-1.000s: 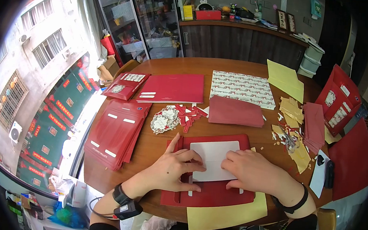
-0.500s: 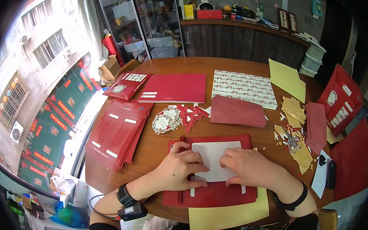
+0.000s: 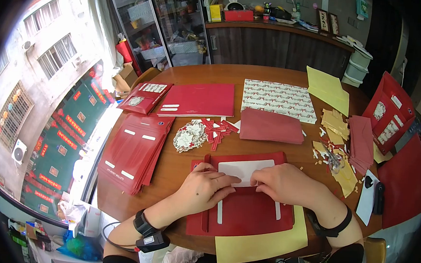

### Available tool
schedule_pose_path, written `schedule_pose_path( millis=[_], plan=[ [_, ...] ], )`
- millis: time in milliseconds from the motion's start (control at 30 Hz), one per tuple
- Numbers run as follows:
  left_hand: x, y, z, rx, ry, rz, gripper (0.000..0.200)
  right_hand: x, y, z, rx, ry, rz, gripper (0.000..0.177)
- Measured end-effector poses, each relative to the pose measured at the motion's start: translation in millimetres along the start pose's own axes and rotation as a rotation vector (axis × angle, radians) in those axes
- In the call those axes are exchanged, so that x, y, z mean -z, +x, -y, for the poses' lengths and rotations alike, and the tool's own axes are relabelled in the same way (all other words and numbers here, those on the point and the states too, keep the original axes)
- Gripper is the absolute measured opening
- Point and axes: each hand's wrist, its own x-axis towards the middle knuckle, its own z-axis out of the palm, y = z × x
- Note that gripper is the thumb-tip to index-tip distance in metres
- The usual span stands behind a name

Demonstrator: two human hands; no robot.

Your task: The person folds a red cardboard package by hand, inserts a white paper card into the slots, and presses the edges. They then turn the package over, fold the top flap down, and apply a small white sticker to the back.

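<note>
A red folded paper wallet [image 3: 246, 213] lies open in front of me, with two narrow white strips on its lower panel. A white sheet [image 3: 239, 169] covers part of its upper panel. My left hand [image 3: 210, 185] is closed at the sheet's lower left, thumb and index finger pinched at its edge. At the lower right of the sheet, my right hand [image 3: 278, 183] is also closed on the edge with bent fingers. The fingers partly hide the sheet's lower edge. A yellow sheet [image 3: 261, 245] lies under the wallet.
Stacked red wallets [image 3: 134, 151] lie to the left. White cut-outs [image 3: 191, 136] and red strips [image 3: 216, 132] sit ahead, beside red envelopes [image 3: 272, 126] and a patterned sheet [image 3: 280, 99]. Yellow scraps [image 3: 345, 176] and an upright red wallet [image 3: 390, 113] are at right.
The white sheet's lower half no longer covers the wallet's lower panel, leaving red bare there. Both hands have moved slightly up with the sheet's edge.
</note>
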Motion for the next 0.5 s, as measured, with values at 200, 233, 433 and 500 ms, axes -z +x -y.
schedule_pose_path(
  millis=[200,233,433,500],
  plan=[
    [-3,1,1,0.054,-0.023,-0.014,0.017,-6,2,-4,0.002,-0.07,0.001,0.013],
    [-5,1,2,0.038,0.002,-0.021,0.015,-8,3,-5,0.003,-0.07,0.001,0.013],
    [-6,1,2,0.025,0.012,-0.011,0.017,-11,3,-4,0.024,-0.103,-0.022,0.016],
    [-3,1,2,0.029,0.016,-0.025,0.018,-13,2,-3,-0.017,-0.125,-0.028,0.014]
  ],
)
